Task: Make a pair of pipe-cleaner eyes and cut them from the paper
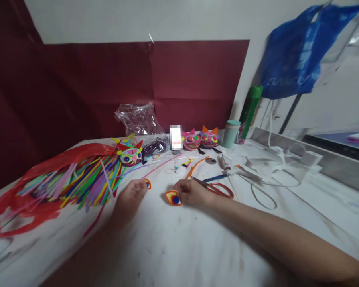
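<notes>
My left hand (134, 196) is closed on a small eye-shaped piece (147, 183) with an orange outline and a dark blue middle, partly hidden by the fingers. In my right hand (191, 192) is a larger eye-shaped piece (171, 196), edged in orange, with yellow and white bands and a blue disc; the fingertips pinch its right side. Both pieces are held apart, above the white marbled tabletop (155, 239). Just beyond my right hand lie red-handled scissors (223, 190) and an orange pipe cleaner (194, 169).
Many coloured pipe cleaners (86, 181) lie on a red plastic bag (20, 225) at left. Decorated animal heads (209, 137) stand at the back, near a teal cup (231, 134) and a green spray can (251, 109). White cables (266, 171) lie at right.
</notes>
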Demonstrator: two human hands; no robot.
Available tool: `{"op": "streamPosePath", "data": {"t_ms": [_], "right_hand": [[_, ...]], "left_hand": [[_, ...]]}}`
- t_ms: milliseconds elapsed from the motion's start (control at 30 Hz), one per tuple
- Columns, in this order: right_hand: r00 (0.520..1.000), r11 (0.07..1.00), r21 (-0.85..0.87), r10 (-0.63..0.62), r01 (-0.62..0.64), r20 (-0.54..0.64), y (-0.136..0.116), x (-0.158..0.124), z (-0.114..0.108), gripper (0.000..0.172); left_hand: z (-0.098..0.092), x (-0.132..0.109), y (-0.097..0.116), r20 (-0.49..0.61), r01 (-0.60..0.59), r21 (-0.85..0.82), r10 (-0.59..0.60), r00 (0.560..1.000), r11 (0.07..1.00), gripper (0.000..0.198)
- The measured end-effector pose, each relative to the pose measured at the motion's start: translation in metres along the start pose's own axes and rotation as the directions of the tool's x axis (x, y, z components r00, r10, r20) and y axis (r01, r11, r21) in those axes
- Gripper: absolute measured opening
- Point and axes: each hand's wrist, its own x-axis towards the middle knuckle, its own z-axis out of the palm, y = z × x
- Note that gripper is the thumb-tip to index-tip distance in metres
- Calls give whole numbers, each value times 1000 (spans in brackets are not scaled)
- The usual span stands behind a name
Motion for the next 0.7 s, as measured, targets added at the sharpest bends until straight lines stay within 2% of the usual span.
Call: {"op": "streamPosePath", "data": {"t_ms": [33, 67, 133, 167, 233, 333, 433, 500, 567, 633, 700], "right_hand": [[1000, 1000, -22, 8, -8, -5, 4, 0, -8, 16], [1000, 999, -49, 14, -14, -16, 7, -1, -15, 18], [999, 995, -96, 16, -20, -44, 12, -6, -28, 25], [998, 992, -125, 13, -20, -56, 13, -8, -32, 29], [998, 980, -200, -35, 24, -52, 16, -11, -34, 31], [978, 933, -295, -206, 206, 31, 19, -10, -26, 32], [923, 859, -339, -364, 384, 124, 17, -6, -13, 39], [914, 811, -423, -374, 405, 157, 11, -5, -8, 39], [954, 790, -536, -266, 297, 137, 2, -7, -7, 30], [992, 780, -613, -113, 128, 64, -3, -13, -11, 37], [997, 777, -626, -53, 71, 47, -3, -18, -19, 43]], "left_hand": [[-8, 8, 5, 4, -5, 55, 5, 1000, 998, 28], [-16, 18, 9, 37, -46, 230, 38, 999, 972, 25], [-27, 36, 13, 201, -196, 566, 97, 975, 801, 23], [-30, 44, 13, 297, -279, 657, 100, 950, 700, 25], [-29, 56, 7, 421, -361, 671, 68, 905, 647, 24], [-20, 66, -7, 545, -439, 650, 22, 838, 621, 33], [-11, 66, -14, 557, -448, 681, -13, 830, 579, 47], [-8, 64, -13, 538, -434, 712, -31, 843, 553, 45], [-8, 60, -12, 504, -410, 740, -36, 863, 533, 43], [-14, 56, -12, 461, -377, 760, -31, 887, 529, 44], [-26, 52, -16, 427, -346, 766, -27, 904, 542, 44]]}}
